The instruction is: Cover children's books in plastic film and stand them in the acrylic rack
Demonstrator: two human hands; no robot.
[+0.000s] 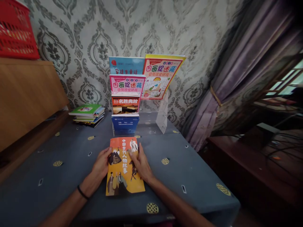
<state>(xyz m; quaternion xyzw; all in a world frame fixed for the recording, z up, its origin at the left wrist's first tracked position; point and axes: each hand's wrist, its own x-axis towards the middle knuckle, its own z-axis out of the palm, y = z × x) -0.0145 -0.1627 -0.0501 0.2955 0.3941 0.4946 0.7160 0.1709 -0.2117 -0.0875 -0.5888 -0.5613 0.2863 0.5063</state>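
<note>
Both hands grip an orange and yellow book (125, 186) with Chinese lettering and painted figures on its cover. At its left edge, my left hand (101, 162) is closed on it; a dark band circles that wrist. My right hand (141, 164) clasps the right edge, thumb lying over the cover. Just beyond the book stands a clear tiered rack (162, 118). Its left column carries a blue booklet (125, 124), a dark red book (125, 105), a pink book (126, 82) and a light blue book (126, 64). At its upper right leans a yellow-edged picture book (159, 75).
A pile of books (87, 112) with a green one on top lies left of the rack. Blue patterned cloth (73, 176) covers the table. A wooden cabinet (28, 94) bears a red basket (17, 31). Right are a purple curtain (203, 110) and a dark desk (246, 160) with cables.
</note>
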